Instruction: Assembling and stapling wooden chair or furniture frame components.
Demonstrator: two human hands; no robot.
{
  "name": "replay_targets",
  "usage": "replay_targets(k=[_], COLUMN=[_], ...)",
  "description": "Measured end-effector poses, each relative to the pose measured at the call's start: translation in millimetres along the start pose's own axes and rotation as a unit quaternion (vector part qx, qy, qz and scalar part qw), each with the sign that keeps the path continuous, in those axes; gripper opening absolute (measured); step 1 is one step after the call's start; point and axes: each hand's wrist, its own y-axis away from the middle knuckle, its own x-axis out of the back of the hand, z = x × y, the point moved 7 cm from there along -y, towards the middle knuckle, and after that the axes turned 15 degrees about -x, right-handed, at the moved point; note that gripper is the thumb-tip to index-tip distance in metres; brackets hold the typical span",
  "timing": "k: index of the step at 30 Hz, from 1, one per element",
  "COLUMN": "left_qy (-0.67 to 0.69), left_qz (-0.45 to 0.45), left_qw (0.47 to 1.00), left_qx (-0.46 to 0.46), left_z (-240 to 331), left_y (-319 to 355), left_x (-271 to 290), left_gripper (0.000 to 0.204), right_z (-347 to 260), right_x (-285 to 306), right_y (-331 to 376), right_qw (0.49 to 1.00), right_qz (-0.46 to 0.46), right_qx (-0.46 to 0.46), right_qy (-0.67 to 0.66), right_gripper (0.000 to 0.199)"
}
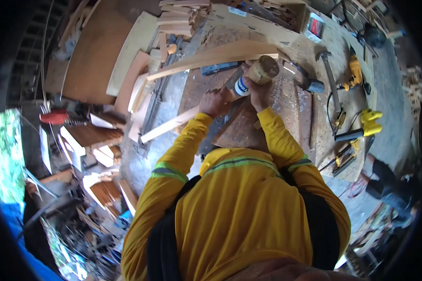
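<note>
My right hand (259, 92) wraps round a tilted bottle with a white-and-blue label (241, 87); its broad, stained tan end (266, 69) points up and away from me. The bottle's lower end comes down beside my left hand (214, 102), and the tip is hidden. That left hand is closed on a narrow pale wooden strip (170, 124), which slants toward the lower left. Beyond both hands, a long, slightly curved board (211, 57) lies across the workbench (286, 119).
To the right lie a hammer (329, 75), a yellow drill (355, 73), a yellow-and-black tool (369, 123) and yellow clamps (346, 152). Stacked wood pieces (183, 18) stand at the back. Cut blocks (103, 194) and scrap fill the left. Another person (389, 185) is at the far right.
</note>
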Motion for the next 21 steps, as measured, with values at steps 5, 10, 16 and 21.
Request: replay_targets(k=[5, 10, 16, 21], left_qy=[0.008, -0.016, -0.011, -0.010], left_qz=[0.008, -0.025, -0.014, -0.001], left_qw=[1.000, 1.000, 1.000, 1.000], left_qx=[-0.012, -0.003, -0.001, -0.011], left_z=[-1, -6, -4, -1], left_y=[-4, -6, -5, -7], left_x=[-7, -18, -15, -11], left_gripper=[0.041, 0.041, 0.038, 0.037], right_z=[-1, 11, 11, 16], right_x=[-6, -6, 9, 38], right_y=[3, -9, -21, -40], right_qw=[0.994, 0.993, 0.997, 0.997], right_qz=[0.046, 0.034, 0.034, 0.071], right_qx=[0.021, -0.053, -0.043, -0.027], right_qy=[0.102, 0.098, 0.047, -0.008], right_gripper=[0.045, 0.063, 0.049, 0.038])
